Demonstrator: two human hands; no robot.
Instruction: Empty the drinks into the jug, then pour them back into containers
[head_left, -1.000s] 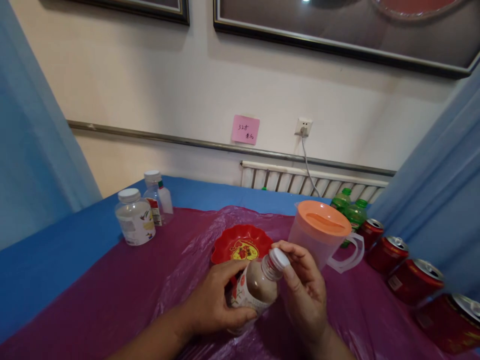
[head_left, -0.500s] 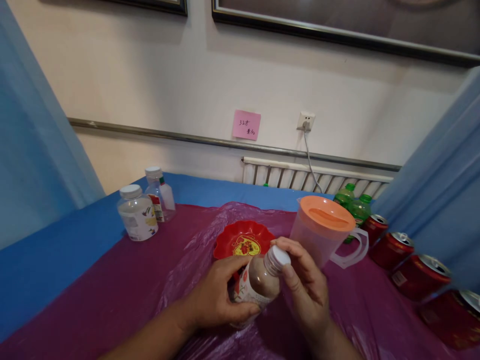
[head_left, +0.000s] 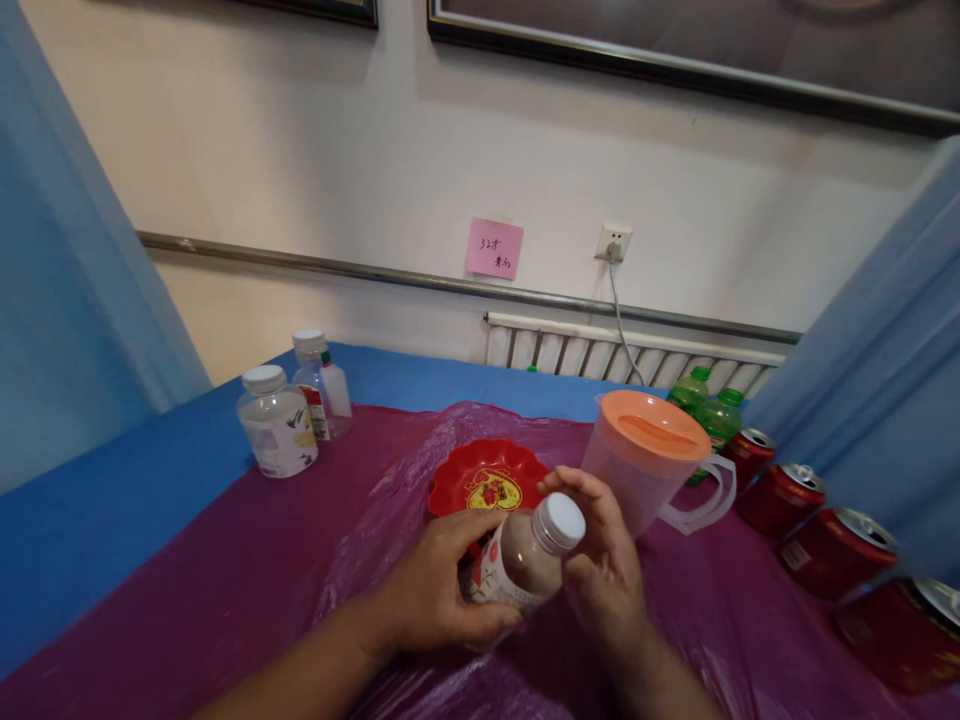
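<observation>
Small clear plastic bottle w/ brown contents (head_left: 517, 562): glossy, paper label, ribbed white plastic cap (head_left: 561, 522). Under it, crinkly glossy purple plastic sheet (head_left: 225, 600). Behind the bottle, shiny red plastic dish (head_left: 487, 478); right of the bottle, frosted plastic jug w/ matt orange lid (head_left: 649, 455), glossy red metal cans (head_left: 784, 495).

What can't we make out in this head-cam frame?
- Bottle base and most of its label: covered by the left hand.
- Whether the white cap is loosened: right hand fingers wrap behind it.
- Pink note writing: too small to read.
- Nearest red can: cut off by the right edge.
- Wall frames: cut off by the top edge.
</observation>
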